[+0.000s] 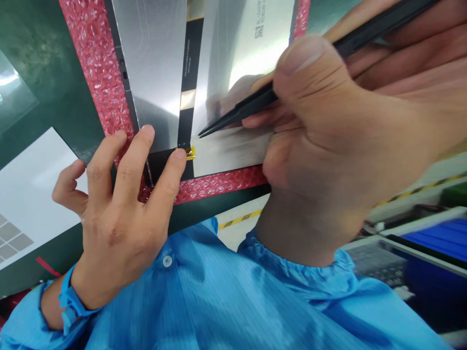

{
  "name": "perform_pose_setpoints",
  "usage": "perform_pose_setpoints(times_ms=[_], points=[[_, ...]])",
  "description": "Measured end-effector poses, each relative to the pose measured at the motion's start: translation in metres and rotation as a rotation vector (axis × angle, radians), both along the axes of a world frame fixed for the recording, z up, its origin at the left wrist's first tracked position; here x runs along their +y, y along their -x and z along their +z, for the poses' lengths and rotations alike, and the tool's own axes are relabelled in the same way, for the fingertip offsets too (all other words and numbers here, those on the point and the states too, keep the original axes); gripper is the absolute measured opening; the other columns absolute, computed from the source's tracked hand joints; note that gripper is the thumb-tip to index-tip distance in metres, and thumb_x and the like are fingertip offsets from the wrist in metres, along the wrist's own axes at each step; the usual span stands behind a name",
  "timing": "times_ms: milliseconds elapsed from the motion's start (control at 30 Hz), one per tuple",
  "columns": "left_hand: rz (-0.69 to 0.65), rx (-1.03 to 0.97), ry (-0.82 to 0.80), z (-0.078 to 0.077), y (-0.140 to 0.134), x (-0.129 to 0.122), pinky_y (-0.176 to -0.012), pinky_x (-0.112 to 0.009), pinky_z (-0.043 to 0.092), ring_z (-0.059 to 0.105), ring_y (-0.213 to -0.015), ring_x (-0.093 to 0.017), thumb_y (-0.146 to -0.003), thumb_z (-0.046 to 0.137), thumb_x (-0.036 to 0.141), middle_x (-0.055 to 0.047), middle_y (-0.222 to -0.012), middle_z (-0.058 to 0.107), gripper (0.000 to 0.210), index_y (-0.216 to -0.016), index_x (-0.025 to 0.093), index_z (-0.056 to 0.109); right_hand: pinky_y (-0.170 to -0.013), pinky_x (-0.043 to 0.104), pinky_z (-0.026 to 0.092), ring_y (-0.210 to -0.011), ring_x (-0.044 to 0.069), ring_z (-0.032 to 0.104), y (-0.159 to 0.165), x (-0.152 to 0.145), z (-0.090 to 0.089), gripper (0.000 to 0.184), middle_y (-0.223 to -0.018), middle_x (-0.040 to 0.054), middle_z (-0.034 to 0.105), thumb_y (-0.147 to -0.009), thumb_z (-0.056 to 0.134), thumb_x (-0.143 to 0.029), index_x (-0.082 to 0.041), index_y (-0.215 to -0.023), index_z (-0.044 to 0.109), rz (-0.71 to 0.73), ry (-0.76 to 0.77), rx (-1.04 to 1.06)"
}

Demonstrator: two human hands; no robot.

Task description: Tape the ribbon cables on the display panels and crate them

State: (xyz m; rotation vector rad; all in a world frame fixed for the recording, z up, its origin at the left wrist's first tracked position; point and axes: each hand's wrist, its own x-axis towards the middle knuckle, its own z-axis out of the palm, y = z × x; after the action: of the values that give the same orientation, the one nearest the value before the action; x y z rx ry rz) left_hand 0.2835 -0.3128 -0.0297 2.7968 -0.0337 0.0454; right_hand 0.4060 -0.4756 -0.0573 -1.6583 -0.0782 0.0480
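Black tweezers point(251, 101) are gripped in my right hand point(328, 116), their closed-looking tips over a flat panel with silvery metal backing point(222, 146). A dark ribbon strip point(188, 63) runs down the middle of the panel. At its lower end sits a small yellow tape piece point(190, 153), just left of and below the tweezer tips. My left hand point(127, 209) rests with fingers spread on the panel's lower left corner. Its index fingertip touches or lies beside the yellow tape; the thumb is bent out to the left.
Pink bubble wrap point(91, 63) lies under the panel on a dark green work surface point(40, 58). A white sheet with grey squares point(44, 180) lies at the left, below a clear plastic film point(14, 92). A blue bin point(438, 248) stands at the lower right.
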Motion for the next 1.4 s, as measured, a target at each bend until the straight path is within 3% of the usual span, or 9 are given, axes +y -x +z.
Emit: perform_pose_setpoints(times_ms=[133, 300, 600, 833, 1033, 1133, 1233, 1333, 1400], points=[[-0.042, 0.033, -0.043, 0.003, 0.001, -0.002, -0.124, -0.069, 0.022, 0.046, -0.153, -0.039, -0.103, 0.066, 0.019, -0.009, -0.162, 0.054, 0.046, -0.146, 0.036, 0.061, -0.054, 0.030, 0.063, -0.062, 0.016, 0.070, -0.005, 0.005, -0.012, 0.028, -0.078, -0.0046, 0.062, -0.095, 0.080, -0.014, -0.030, -0.086, 0.060, -0.153, 0.025, -0.243], [-0.031, 0.063, -0.025, 0.001, 0.000, -0.008, -0.125, -0.073, 0.016, 0.044, -0.153, -0.042, -0.102, 0.064, 0.017, -0.012, -0.163, 0.050, 0.056, -0.154, 0.037, 0.056, -0.046, 0.031, 0.061, -0.066, 0.019, 0.072, -0.006, 0.006, -0.012, 0.024, -0.076, -0.0009, 0.061, -0.090, 0.087, -0.021, -0.027, -0.079, 0.067, -0.170, -0.069, -0.132], [0.094, -0.016, -0.121, -0.009, 0.007, -0.022, -0.112, -0.057, 0.035, 0.040, -0.158, -0.040, -0.103, 0.059, 0.018, -0.017, -0.170, 0.043, 0.053, -0.153, 0.034, 0.055, -0.049, 0.020, 0.060, -0.060, 0.011, 0.072, -0.015, 0.004, -0.027, 0.020, -0.071, -0.0116, 0.063, -0.086, 0.083, -0.019, -0.023, -0.079, 0.064, -0.217, -0.147, -0.213], [0.130, -0.170, -0.073, -0.019, 0.013, -0.024, -0.107, -0.056, 0.038, 0.048, -0.152, -0.044, -0.105, 0.059, 0.021, -0.028, -0.164, 0.047, 0.039, -0.144, 0.018, 0.064, -0.051, 0.031, 0.066, -0.057, 0.014, 0.063, -0.019, -0.003, -0.031, 0.038, -0.072, -0.0039, 0.063, -0.086, 0.090, -0.050, -0.031, -0.084, 0.056, -0.250, -0.086, -0.112], [0.141, -0.189, 0.001, -0.030, 0.012, -0.024, -0.099, -0.056, 0.044, 0.057, -0.139, -0.044, -0.107, 0.053, 0.019, -0.029, -0.150, 0.061, 0.031, -0.133, 0.011, 0.069, -0.057, 0.040, 0.063, -0.061, 0.018, 0.061, -0.025, -0.011, -0.041, 0.048, -0.071, -0.0021, 0.062, -0.070, 0.096, -0.064, -0.036, -0.077, 0.057, -0.269, -0.136, -0.033], [0.143, -0.164, 0.067, -0.025, 0.014, -0.020, -0.099, -0.054, 0.045, 0.058, -0.138, -0.042, -0.106, 0.055, 0.019, -0.026, -0.148, 0.063, 0.028, -0.128, 0.010, 0.070, -0.056, 0.041, 0.059, -0.058, 0.018, 0.061, -0.018, -0.007, -0.030, 0.042, -0.070, -0.0031, 0.065, -0.071, 0.098, -0.055, -0.038, -0.073, 0.060, -0.259, -0.176, -0.046], [0.200, -0.236, 0.230, -0.010, 0.027, -0.007, -0.106, -0.052, 0.042, 0.059, -0.137, -0.035, -0.108, 0.057, 0.023, -0.020, -0.146, 0.067, 0.029, -0.132, 0.012, 0.069, -0.051, 0.040, 0.056, -0.055, 0.020, 0.062, 0.012, 0.008, -0.003, 0.031, -0.068, -0.0037, 0.066, -0.076, 0.096, -0.043, -0.036, -0.078, 0.066, -0.180, -0.162, -0.137], [0.207, -0.276, 0.472, 0.009, 0.053, 0.008, -0.106, -0.046, 0.043, 0.066, -0.128, -0.028, -0.107, 0.063, 0.029, -0.013, -0.137, 0.073, 0.033, -0.136, 0.015, 0.067, -0.050, 0.037, 0.058, -0.056, 0.020, 0.067, 0.057, 0.032, 0.027, 0.026, -0.070, -0.0038, 0.068, -0.078, 0.096, -0.035, -0.030, -0.083, 0.071, 0.045, -0.129, -0.139], [0.187, -0.236, 0.609, 0.019, 0.073, 0.016, -0.094, -0.040, 0.047, 0.074, -0.106, -0.022, -0.106, 0.066, 0.029, -0.007, -0.114, 0.081, 0.021, -0.122, 0.018, 0.072, -0.053, 0.035, 0.060, -0.060, 0.020, 0.070, 0.085, 0.048, 0.042, 0.024, -0.073, -0.0034, 0.071, -0.078, 0.096, -0.033, -0.029, -0.085, 0.073, 0.192, -0.129, -0.087]])
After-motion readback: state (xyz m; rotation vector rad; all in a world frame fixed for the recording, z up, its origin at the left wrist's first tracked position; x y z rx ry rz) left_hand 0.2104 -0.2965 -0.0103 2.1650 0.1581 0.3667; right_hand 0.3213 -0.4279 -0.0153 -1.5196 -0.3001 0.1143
